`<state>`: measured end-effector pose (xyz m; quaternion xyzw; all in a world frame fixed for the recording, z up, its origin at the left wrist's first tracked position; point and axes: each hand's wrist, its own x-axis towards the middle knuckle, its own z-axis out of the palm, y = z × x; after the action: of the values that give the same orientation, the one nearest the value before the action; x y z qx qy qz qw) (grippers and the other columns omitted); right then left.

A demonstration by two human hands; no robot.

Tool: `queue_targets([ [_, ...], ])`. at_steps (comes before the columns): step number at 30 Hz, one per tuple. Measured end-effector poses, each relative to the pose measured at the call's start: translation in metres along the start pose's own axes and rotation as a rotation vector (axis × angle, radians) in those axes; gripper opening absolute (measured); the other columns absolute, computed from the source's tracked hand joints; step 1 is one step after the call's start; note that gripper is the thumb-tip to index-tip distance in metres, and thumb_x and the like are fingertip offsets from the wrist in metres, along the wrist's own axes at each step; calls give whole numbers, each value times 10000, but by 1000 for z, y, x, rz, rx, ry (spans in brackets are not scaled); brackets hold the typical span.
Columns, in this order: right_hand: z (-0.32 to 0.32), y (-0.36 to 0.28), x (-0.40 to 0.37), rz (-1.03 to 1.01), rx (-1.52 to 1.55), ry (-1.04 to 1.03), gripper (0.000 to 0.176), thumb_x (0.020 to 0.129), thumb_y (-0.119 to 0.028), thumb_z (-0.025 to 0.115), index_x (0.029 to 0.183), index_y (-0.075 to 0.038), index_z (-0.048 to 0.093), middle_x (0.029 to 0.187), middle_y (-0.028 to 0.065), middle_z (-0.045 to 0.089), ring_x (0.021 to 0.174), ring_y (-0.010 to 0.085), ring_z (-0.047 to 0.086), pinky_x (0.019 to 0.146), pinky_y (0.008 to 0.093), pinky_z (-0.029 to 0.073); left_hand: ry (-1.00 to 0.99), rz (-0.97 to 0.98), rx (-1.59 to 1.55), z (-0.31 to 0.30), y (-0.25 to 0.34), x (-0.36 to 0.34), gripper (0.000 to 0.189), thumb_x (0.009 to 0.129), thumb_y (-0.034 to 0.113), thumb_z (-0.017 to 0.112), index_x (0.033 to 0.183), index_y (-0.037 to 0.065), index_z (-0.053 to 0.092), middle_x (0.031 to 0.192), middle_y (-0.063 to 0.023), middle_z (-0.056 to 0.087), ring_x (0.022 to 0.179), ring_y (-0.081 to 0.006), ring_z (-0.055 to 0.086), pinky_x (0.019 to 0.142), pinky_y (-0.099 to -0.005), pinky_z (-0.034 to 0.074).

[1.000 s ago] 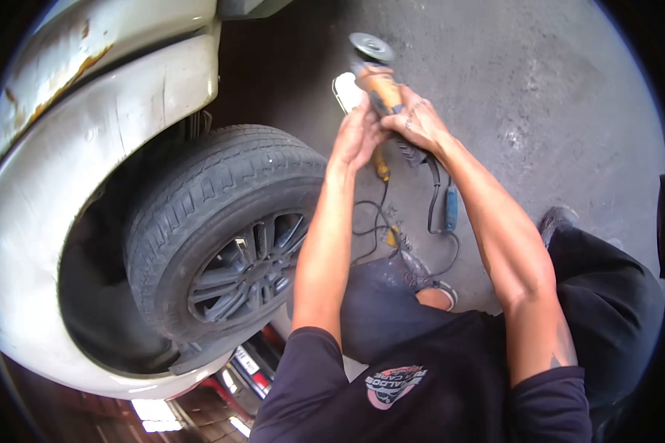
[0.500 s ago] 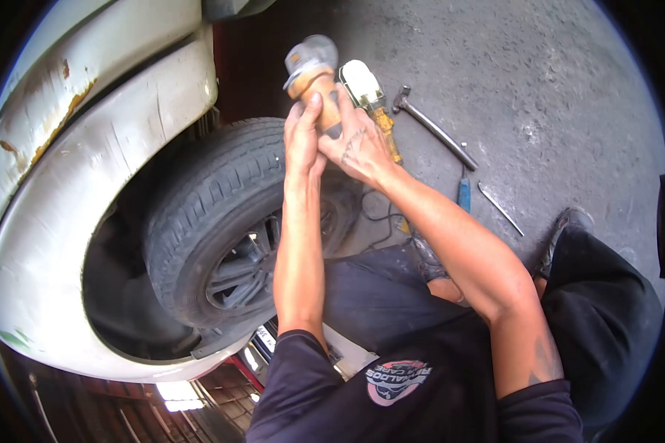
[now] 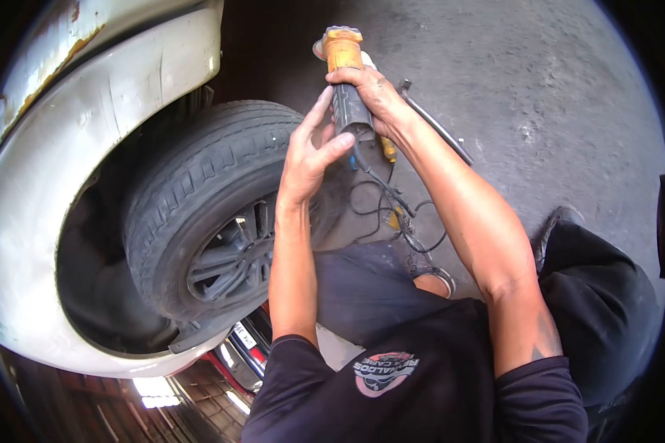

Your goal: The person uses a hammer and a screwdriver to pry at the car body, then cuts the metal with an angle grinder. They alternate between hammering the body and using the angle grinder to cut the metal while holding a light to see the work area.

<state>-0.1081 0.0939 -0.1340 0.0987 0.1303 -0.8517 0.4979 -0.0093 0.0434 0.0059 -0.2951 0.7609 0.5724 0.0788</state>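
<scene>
An angle grinder (image 3: 352, 111) with a yellow-orange head and a dark grey body is held up in front of me, its disc edge showing at the upper left. My right hand (image 3: 375, 92) wraps around the grinder's body just below the head. Beside its rear end is my left hand (image 3: 309, 159), open, with thumb and fingers spread apart. A black power cord (image 3: 380, 179) runs down from the tool's back end and loops on the floor.
To the left stands a car wheel (image 3: 222, 214) under a scratched white fender (image 3: 29, 244) with rust above it. Behind my right forearm a hammer (image 3: 440, 125) lies on the concrete floor (image 3: 539, 96). A yellow lamp handle (image 3: 388, 150) shows past the grinder.
The grinder has turned so its yellow head points up and its dark body shows. My left hand has come off it and opened; my right hand keeps its hold.
</scene>
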Motion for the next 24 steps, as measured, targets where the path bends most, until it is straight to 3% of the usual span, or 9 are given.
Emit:
queue_targets([
  [4,13,11,5,-50,29,39,292,848,-171,779,1053,-58,605,812,32,617,639,137,623,579,309,550,77,77,142,8,-3,-5,882,865,103,838,1584,-85,364,1473,-185,571,1327,-227,568,1136,-360,443],
  [7,13,17,7,-35,-36,62,288,845,-187,766,1052,-60,612,818,22,606,672,124,612,590,307,529,166,237,659,3,1,-1,745,891,131,824,1521,-69,480,1291,-177,708,1138,-191,673,1002,-330,534],
  [9,12,9,2,-94,-299,26,329,839,-203,759,1084,-45,607,844,28,599,696,119,610,594,309,532,166,200,752,-1,-2,-9,741,884,150,833,1505,-76,496,1310,-209,700,1153,-222,679,1010,-331,526],
  [12,16,15,-2,-41,-96,17,358,836,-199,760,1109,-37,597,874,39,596,707,125,611,601,303,536,153,296,883,-13,-6,-16,748,896,211,841,1503,-69,504,1372,-209,661,1141,-229,689,991,-336,536],
  [15,20,19,-9,-38,-10,-26,460,838,-205,771,1205,-34,553,909,57,603,748,152,654,606,318,580,96,80,419,-29,4,-19,787,953,326,801,1551,-40,444,1458,-174,578,1065,-173,684,915,-313,566],
  [17,27,30,-9,-61,61,-17,567,847,-202,778,1314,-44,498,933,75,616,756,186,697,623,344,623,198,-13,406,-42,17,-9,714,998,438,726,1469,-50,504,1317,-140,642,1046,-168,673,854,-321,586],
  [18,33,31,-12,-8,140,-46,687,806,-184,794,1376,-37,440,1054,121,607,795,222,685,652,392,622,263,-38,361,-50,20,1,708,996,486,714,1417,-57,541,1247,-113,666,1024,-164,669,812,-321,596],
  [20,46,28,-19,12,266,-133,654,829,-172,783,1372,-46,442,1077,131,616,832,228,702,637,401,633,251,-163,324,-69,25,17,725,1011,604,627,1350,-36,584,1163,-87,668,914,-130,640,756,-303,576],
  [24,71,30,-20,54,263,-213,669,868,-207,766,1404,-47,400,995,146,639,737,224,709,618,391,637,-90,-385,-31,-102,39,43,581,1030,582,605,1169,19,641,859,-14,673,611,-61,580,512,-228,483],
])
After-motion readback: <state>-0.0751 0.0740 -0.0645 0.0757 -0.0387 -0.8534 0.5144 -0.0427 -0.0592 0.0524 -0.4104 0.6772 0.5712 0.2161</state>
